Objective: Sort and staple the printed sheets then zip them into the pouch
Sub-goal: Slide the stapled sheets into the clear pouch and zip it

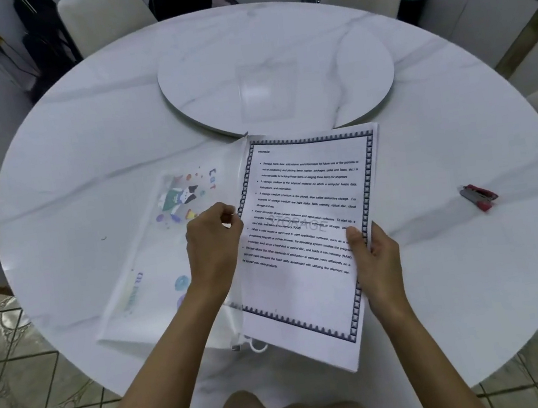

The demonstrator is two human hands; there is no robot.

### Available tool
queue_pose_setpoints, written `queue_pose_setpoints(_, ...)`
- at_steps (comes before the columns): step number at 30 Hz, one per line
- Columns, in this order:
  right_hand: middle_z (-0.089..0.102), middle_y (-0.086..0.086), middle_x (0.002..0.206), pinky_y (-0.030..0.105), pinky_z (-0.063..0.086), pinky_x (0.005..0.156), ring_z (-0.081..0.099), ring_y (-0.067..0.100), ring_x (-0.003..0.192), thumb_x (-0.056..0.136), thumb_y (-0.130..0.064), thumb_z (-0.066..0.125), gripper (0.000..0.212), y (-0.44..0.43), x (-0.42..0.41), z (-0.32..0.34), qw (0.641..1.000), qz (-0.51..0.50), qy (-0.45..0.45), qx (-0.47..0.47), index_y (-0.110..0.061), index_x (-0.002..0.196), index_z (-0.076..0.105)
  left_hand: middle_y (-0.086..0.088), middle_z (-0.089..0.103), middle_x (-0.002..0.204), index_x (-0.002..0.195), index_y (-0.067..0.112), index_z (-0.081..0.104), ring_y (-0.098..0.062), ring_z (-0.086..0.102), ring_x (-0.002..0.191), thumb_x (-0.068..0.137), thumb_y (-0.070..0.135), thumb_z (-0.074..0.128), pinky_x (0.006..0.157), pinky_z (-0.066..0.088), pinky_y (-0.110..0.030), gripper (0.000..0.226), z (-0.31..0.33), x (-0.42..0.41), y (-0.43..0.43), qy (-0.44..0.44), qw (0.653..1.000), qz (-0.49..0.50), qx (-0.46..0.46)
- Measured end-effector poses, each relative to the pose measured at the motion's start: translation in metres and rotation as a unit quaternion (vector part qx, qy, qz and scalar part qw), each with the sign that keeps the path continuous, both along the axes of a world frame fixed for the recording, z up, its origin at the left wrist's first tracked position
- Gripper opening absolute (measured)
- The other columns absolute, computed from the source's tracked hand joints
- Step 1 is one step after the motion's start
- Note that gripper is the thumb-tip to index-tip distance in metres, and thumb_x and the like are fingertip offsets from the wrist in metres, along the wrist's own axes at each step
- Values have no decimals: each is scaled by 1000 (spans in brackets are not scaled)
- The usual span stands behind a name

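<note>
Printed sheets (306, 233), a stack with a dark patterned border and paragraphs of black text on the top page, are held tilted above the near part of a round white marble-patterned table (82, 161). The stack is gripped at its right edge by the right hand (376, 252), the thumb laid on the top page and the fingers hidden beneath. At the stack's left edge the left hand (212, 243) is closed in a pinch, fingertips together on what appears to be the edge of a translucent pouch (164, 253); whether the sheets themselves are also caught in that pinch cannot be told. The pouch, printed with a cartoon figure and coloured dots and lettering, lies flat on the table under and to the left of the left hand, its right side overlapped by the sheets. A small white loop and a dark fitting are seen at the pouch's near corner, just below the left forearm. A red and grey stapler (479, 197) lies on the table well apart from the right hand, out to the right. Beyond both hands, at the table's centre, a raised round turntable (278, 81) of the same marble pattern is seen. Pale chairs (103, 19) are drawn up at the far side of the table, and tiled floor (25, 376) is visible around its near edge.
</note>
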State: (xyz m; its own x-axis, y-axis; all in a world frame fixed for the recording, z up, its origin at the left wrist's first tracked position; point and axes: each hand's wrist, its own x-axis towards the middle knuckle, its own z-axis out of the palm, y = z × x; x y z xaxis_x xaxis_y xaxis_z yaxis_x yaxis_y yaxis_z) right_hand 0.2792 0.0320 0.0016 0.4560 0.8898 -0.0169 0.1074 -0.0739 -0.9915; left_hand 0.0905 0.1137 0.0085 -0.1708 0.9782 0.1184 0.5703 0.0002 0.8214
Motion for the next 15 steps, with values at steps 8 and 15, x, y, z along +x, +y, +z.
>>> queue_pose_setpoints(8,69,-10,98,34,53,87,66,12,95,95,-20,50,14,9,14,-3,998,39,-9,-45,-28,97,62,-9,69,81,93,5,67,-24,63,73,85,7,59,72,53,-38,12,-2,2,-5,67,996,-10,54)
queue_pose_setpoints(15,71,-12,91,20,54,75,68,3,86,94,-23,52,13,14,20,0,996,73,-4,-52,-28,95,63,-12,69,81,93,1,67,-25,63,71,84,2,60,68,54,-37,11,-3,5,-8,79,992,-19,100)
